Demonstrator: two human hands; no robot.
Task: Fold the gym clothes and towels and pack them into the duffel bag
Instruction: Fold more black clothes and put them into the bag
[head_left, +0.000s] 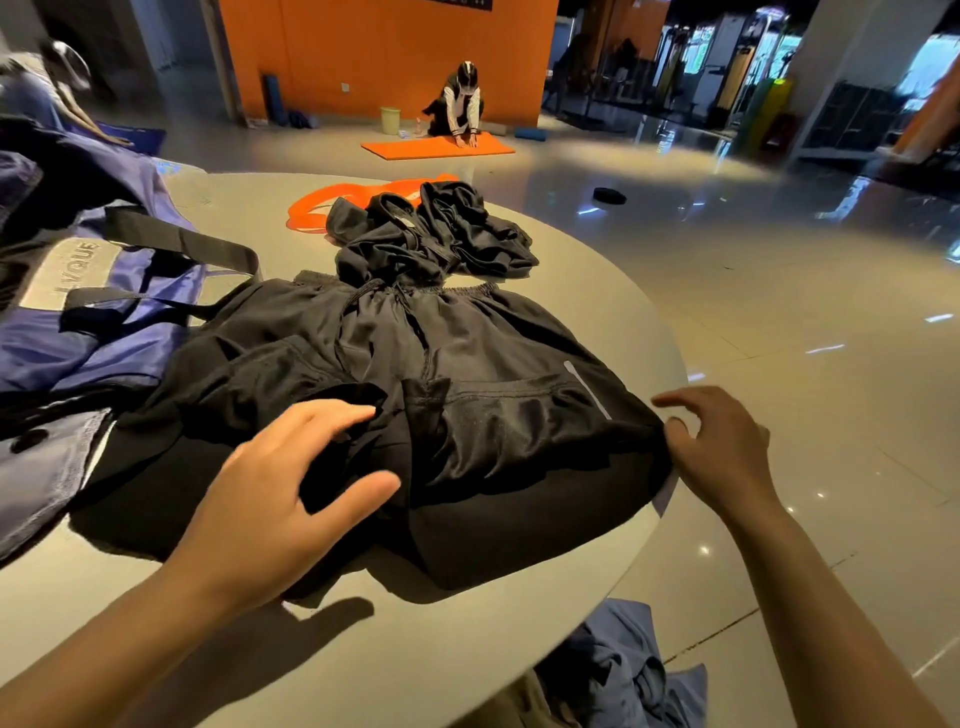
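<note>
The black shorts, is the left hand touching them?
Touching. The head view shows the left hand lying on the near part of the black shorts, fingers spread over the cloth and thumb pressed into a fold, no gap between.

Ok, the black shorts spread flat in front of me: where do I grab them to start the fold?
Probably pinch the hem corner of the black shorts at the table's right edge, where the right hand already sits. They lie flat with the waistband on the far side, so carry that corner left toward the left hand.

Black shorts (415, 374) (grey stripe), purple-blue duffel bag (104, 322), orange mat (436, 148)
</note>
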